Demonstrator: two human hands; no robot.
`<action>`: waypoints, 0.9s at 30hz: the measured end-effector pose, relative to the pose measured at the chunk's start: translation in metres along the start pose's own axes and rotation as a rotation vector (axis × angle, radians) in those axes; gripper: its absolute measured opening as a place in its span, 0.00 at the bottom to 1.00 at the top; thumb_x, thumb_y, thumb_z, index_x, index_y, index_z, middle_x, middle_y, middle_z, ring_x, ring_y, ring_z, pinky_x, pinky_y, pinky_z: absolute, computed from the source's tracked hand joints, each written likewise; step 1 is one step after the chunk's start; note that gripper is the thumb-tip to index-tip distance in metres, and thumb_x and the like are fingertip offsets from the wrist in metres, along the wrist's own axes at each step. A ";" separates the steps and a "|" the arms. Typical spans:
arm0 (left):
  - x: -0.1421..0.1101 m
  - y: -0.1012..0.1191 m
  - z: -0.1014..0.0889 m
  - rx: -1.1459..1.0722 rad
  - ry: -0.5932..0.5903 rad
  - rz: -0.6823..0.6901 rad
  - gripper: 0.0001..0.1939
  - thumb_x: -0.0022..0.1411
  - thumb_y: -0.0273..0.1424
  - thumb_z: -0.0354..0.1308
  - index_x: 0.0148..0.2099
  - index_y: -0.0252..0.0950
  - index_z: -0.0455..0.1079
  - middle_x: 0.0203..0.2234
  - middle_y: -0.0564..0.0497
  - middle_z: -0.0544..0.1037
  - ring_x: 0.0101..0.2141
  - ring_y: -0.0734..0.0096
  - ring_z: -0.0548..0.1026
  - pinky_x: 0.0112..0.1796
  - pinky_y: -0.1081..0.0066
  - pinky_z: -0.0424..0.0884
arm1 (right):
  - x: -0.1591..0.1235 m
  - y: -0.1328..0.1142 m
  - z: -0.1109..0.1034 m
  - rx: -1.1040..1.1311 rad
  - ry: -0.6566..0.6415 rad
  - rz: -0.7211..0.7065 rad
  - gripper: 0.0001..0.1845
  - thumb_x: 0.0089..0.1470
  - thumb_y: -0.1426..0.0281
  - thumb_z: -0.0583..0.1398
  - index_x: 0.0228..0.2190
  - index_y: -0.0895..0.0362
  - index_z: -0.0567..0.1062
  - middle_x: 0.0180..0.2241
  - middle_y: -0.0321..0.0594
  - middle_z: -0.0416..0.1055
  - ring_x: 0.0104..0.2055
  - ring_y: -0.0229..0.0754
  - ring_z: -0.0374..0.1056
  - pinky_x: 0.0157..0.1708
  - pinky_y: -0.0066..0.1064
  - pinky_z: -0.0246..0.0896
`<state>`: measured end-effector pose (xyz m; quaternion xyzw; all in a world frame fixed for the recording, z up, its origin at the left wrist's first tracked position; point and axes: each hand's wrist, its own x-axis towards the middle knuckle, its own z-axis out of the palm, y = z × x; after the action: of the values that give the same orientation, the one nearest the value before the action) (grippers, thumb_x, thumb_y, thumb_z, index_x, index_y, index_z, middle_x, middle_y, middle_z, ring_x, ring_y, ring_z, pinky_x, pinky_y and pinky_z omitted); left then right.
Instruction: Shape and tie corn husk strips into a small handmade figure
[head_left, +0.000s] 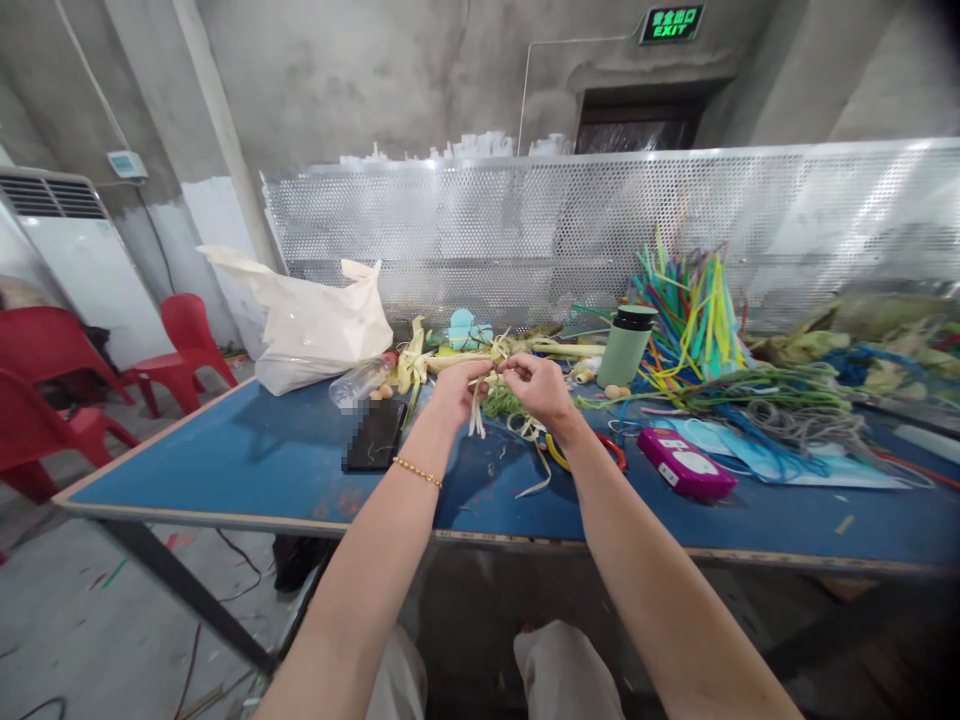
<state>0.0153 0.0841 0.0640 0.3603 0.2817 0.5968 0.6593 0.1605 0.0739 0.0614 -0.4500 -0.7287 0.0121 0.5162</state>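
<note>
Over the blue table, my left hand [456,392] is closed around pale strips of corn husk [477,418], whose ends dangle below the fingers. My right hand [541,388] pinches at the same husk from the other side, fingertips close to the left ones. The exact grip point is too small to make out. Beneath the hands lies a tangle of green string [507,402]. Yellow and red curved handles [559,456], perhaps of scissors, lie partly hidden behind my right forearm. More pale husk [412,362] is piled just behind my left hand.
A cream bag [322,325] and a clear plastic bottle [358,386] stand left, near a black flat device [379,436]. Rightward are a green tumbler [627,350], colourful strips [697,310], a magenta box [686,465] and cords [787,400]. A perforated metal panel [480,220] rises behind.
</note>
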 end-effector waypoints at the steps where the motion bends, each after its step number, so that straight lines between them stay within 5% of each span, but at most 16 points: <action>1: 0.000 -0.001 0.000 0.005 -0.008 0.005 0.07 0.44 0.21 0.66 0.30 0.30 0.74 0.25 0.50 0.76 0.22 0.81 0.67 0.24 0.78 0.63 | -0.001 -0.001 0.000 -0.031 0.005 -0.006 0.10 0.48 0.65 0.60 0.24 0.58 0.78 0.18 0.35 0.67 0.22 0.36 0.58 0.26 0.29 0.51; 5: 0.001 -0.004 0.000 0.098 -0.029 0.054 0.05 0.46 0.21 0.65 0.27 0.31 0.71 0.21 0.53 0.73 0.20 0.81 0.66 0.23 0.77 0.61 | -0.002 -0.005 0.000 -0.008 -0.033 -0.006 0.12 0.49 0.63 0.60 0.23 0.58 0.78 0.20 0.37 0.71 0.23 0.37 0.61 0.26 0.29 0.52; 9: 0.003 -0.006 -0.001 0.437 0.015 0.232 0.07 0.52 0.25 0.64 0.24 0.32 0.71 0.15 0.55 0.67 0.18 0.78 0.63 0.23 0.75 0.58 | -0.002 -0.006 -0.002 0.044 -0.092 -0.018 0.12 0.50 0.64 0.60 0.23 0.57 0.78 0.19 0.36 0.69 0.22 0.36 0.59 0.25 0.28 0.51; 13: 0.001 -0.007 0.001 0.873 0.062 0.552 0.07 0.54 0.21 0.60 0.25 0.34 0.74 0.23 0.50 0.76 0.29 0.70 0.71 0.36 0.71 0.66 | 0.000 -0.004 -0.001 0.134 -0.091 0.043 0.12 0.47 0.63 0.61 0.20 0.57 0.75 0.18 0.35 0.67 0.23 0.36 0.58 0.25 0.29 0.51; 17: -0.006 -0.008 0.004 1.008 0.003 0.721 0.10 0.54 0.18 0.57 0.32 0.36 0.77 0.30 0.47 0.79 0.35 0.65 0.74 0.42 0.69 0.66 | 0.001 -0.004 -0.003 0.311 -0.064 0.148 0.13 0.45 0.61 0.62 0.21 0.58 0.76 0.19 0.35 0.67 0.23 0.36 0.58 0.25 0.29 0.51; 22: -0.010 -0.010 0.005 1.003 -0.025 0.741 0.09 0.56 0.21 0.58 0.37 0.37 0.77 0.24 0.51 0.76 0.29 0.67 0.70 0.37 0.71 0.63 | -0.001 -0.012 -0.009 0.470 -0.053 0.322 0.14 0.44 0.60 0.65 0.24 0.59 0.78 0.14 0.29 0.56 0.18 0.31 0.46 0.19 0.28 0.39; 27: -0.009 -0.007 0.006 1.025 -0.031 0.691 0.06 0.56 0.21 0.59 0.31 0.36 0.76 0.25 0.50 0.77 0.28 0.69 0.69 0.35 0.71 0.61 | -0.002 -0.015 -0.011 0.665 -0.126 0.447 0.13 0.41 0.61 0.66 0.23 0.60 0.77 0.12 0.25 0.48 0.15 0.28 0.40 0.17 0.27 0.31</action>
<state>0.0231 0.0742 0.0617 0.7103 0.3898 0.5594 0.1749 0.1593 0.0593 0.0723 -0.4043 -0.5995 0.3866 0.5724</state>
